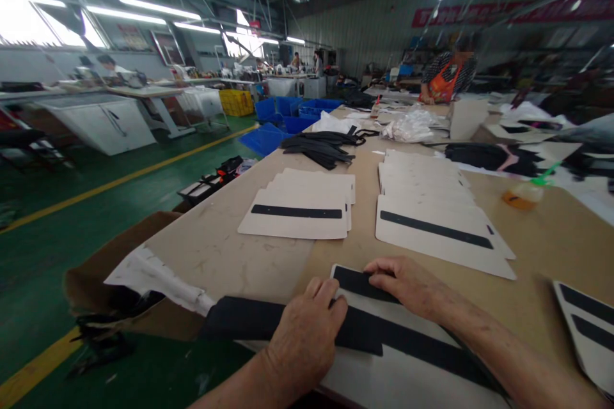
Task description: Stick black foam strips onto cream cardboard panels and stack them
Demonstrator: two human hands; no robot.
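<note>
A white board (407, 314) with black strips across it lies at the table's near edge. My left hand (309, 326) is closed over a loose black strip (244, 317), whose left end sticks out past the table edge. With bent fingers, my right hand (407, 282) pinches at the black strip (352, 280) along the board's far edge; the fingertips touch its upper side. Another black strip (432, 348) runs across the board below, partly under my right forearm. What lies beneath my left palm is hidden.
Ahead are two overlapping stacks of white boards, left (292, 227) and right (432, 246). Further back lie black straps (319, 147). A bottle of amber liquid (522, 195) stands right, above a striped board (592, 332). A co-worker in an orange apron (442, 84) is across the table.
</note>
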